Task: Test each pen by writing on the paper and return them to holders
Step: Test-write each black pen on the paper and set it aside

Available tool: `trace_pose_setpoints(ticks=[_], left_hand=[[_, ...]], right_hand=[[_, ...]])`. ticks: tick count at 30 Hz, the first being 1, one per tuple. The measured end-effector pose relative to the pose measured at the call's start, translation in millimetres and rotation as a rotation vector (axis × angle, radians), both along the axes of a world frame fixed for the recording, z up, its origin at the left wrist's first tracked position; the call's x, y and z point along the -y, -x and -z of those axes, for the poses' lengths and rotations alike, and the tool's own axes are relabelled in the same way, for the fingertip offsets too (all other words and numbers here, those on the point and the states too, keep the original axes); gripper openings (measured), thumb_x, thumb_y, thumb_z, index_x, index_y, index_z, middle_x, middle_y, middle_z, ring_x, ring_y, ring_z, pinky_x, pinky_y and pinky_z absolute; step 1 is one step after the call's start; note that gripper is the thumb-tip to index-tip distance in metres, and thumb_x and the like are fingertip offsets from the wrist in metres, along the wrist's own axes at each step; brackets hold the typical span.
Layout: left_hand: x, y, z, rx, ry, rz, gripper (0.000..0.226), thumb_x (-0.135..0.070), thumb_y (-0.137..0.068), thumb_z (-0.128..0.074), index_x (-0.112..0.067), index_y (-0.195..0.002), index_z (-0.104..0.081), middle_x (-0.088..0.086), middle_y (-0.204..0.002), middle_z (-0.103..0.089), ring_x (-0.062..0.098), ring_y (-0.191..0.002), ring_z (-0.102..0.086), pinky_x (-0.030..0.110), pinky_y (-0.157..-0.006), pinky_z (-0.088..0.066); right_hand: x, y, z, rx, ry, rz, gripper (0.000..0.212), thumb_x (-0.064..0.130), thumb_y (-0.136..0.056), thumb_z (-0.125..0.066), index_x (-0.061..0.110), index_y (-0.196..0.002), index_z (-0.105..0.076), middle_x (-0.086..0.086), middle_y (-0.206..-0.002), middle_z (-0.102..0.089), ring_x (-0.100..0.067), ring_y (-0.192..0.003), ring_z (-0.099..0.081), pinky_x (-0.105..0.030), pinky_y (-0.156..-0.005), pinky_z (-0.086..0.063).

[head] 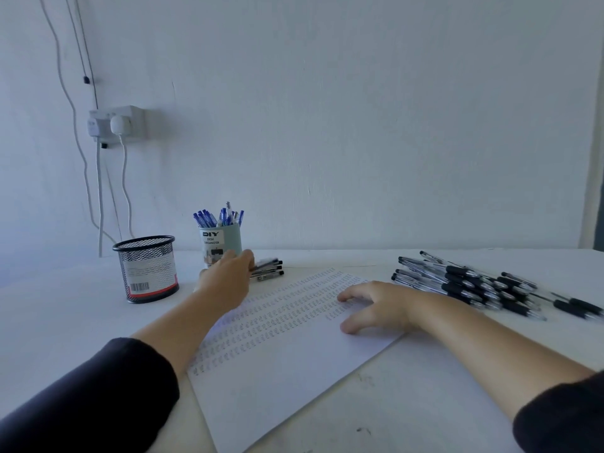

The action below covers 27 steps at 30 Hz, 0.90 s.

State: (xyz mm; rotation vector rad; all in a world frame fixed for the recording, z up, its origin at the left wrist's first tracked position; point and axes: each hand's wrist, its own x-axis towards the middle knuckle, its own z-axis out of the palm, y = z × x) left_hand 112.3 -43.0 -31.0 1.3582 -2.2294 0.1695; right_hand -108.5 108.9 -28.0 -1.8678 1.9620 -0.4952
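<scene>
Left hand (228,273) at black pens (266,268), right hand (376,305) flat — white paper (294,371)

- White table (425,403), scuffed near the front edge.
- Paper (294,371) lies at an angle in the middle, with rows of small pen marks.
- Black mesh holder (147,269) at back left, nothing showing above its rim.
- Pale holder (225,238) beside it, full of blue pens (219,217).
- Small pile of black pens (268,269) just behind the paper.
- Big heap of black pens (474,286) at right.

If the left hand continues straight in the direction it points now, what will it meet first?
Most likely the small bundle of black pens lying on the table: the left hand is already at their near ends. Whether it touches them yet is unclear. The light-blue organizer stands just behind.
</scene>
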Motion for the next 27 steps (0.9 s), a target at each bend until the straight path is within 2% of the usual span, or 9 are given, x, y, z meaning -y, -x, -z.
trace_pose_setpoints(ticks=[3, 5, 9, 12, 16, 19, 21, 24, 27], left_hand=[[-9.0, 5.7, -5.7, -0.247, 0.077, 0.071, 0.011, -0.017, -0.1, -0.039, -0.015, -0.111, -0.042, 0.011, -0.1, -0.049, 0.025, -0.083, -0.055, 0.039, -0.075, -0.051], [-14.1, 9.4, -6.6, -0.273, 0.106, 0.075, 0.01, -0.017, -0.101, -0.037, -0.016, -0.11, -0.041, 0.011, -0.098, -0.053, 0.026, -0.083, -0.056, 0.041, -0.077, -0.05], [-29.9, 13.4, -8.7, -0.155, 0.143, -0.035, 0.01, -0.028, -0.094, -0.042, -0.018, -0.092, -0.043, 0.002, -0.085, -0.056, 0.024, -0.085, -0.051, 0.037, -0.082, -0.033], [-43.7, 15.3, -11.8, -0.047, 0.117, -0.135, 0.043, -0.06, -0.084, -0.049, -0.02, -0.071, -0.038, -0.003, -0.069, -0.05, 0.021, -0.081, -0.047, 0.038, -0.086, -0.03], [-51.7, 16.6, -15.1, 0.044, 0.084, -0.176, 0.065, -0.087, -0.068, -0.041, -0.021, -0.065, -0.041, -0.003, -0.066, -0.052, 0.021, -0.079, -0.051, 0.039, -0.089, -0.03], [-53.1, 18.8, -15.2, 0.08, 0.088, -0.17, 0.067, -0.088, -0.067, -0.038, -0.021, -0.064, -0.043, -0.003, -0.066, -0.053, 0.021, -0.079, -0.053, 0.04, -0.093, -0.031], [-54.5, 19.1, -15.1, 0.06, 0.098, -0.153, 0.06, -0.08, -0.071, -0.045, -0.02, -0.063, -0.042, -0.003, -0.063, -0.051, 0.02, -0.075, -0.052, 0.037, -0.088, -0.031], [-56.9, 18.9, -15.3, 0.011, 0.13, -0.119, 0.052, -0.07, -0.073, -0.049, -0.019, -0.062, -0.04, -0.004, -0.06, -0.048, 0.019, -0.07, -0.051, 0.035, -0.085, -0.031], [-59.8, 20.3, -16.4, -0.017, 0.14, -0.094, 0.058, -0.077, -0.069, -0.044, -0.019, -0.064, -0.038, -0.006, -0.061, -0.047, 0.019, -0.073, -0.049, 0.035, -0.084, -0.031]], right_hand=[[-0.4, 0.6, -0.4, -0.006, 0.007, 0.001, 0.063, 0.041, -0.077, -0.069, 0.037, -0.135, -0.046, 0.011, -0.145, -0.039, -0.01, -0.132, -0.038, -0.028, -0.11, -0.029], [-0.2, 0.7, -0.3, -0.008, 0.009, 0.006, 0.062, 0.041, -0.077, -0.07, 0.037, -0.135, -0.047, 0.01, -0.144, -0.039, -0.011, -0.132, -0.038, -0.028, -0.109, -0.029], [1.0, 2.1, 0.7, -0.003, -0.002, 0.01, 0.063, 0.043, -0.075, -0.071, 0.038, -0.133, -0.048, 0.011, -0.145, -0.038, -0.01, -0.132, -0.038, -0.03, -0.111, -0.029], [0.8, 2.1, 0.5, -0.002, 0.002, 0.007, 0.064, 0.043, -0.075, -0.071, 0.037, -0.134, -0.048, 0.011, -0.145, -0.039, -0.01, -0.132, -0.037, -0.029, -0.111, -0.028], [-0.2, 1.2, 0.0, 0.009, -0.001, 0.018, 0.082, 0.054, -0.055, -0.067, 0.038, -0.133, -0.049, 0.012, -0.145, -0.039, -0.009, -0.132, -0.038, -0.031, -0.112, -0.027], [0.4, 2.7, 0.5, 0.021, -0.002, 0.013, 0.078, 0.052, -0.059, -0.068, 0.038, -0.133, -0.048, 0.012, -0.145, -0.039, -0.009, -0.132, -0.037, -0.03, -0.112, -0.027], [0.5, 3.2, 0.7, 0.029, -0.007, 0.006, 0.073, 0.049, -0.065, -0.071, 0.038, -0.133, -0.048, 0.012, -0.146, -0.038, -0.009, -0.133, -0.037, -0.03, -0.112, -0.027], [0.3, 2.7, 1.3, 0.019, -0.003, 0.021, 0.082, 0.055, -0.054, -0.068, 0.039, -0.132, -0.049, 0.013, -0.146, -0.038, -0.008, -0.133, -0.037, -0.029, -0.111, -0.027], [-0.4, 1.8, 0.8, 0.023, 0.0, 0.03, 0.082, 0.056, -0.052, -0.067, 0.04, -0.131, -0.05, 0.014, -0.146, -0.038, -0.008, -0.133, -0.037, -0.029, -0.112, -0.027]])
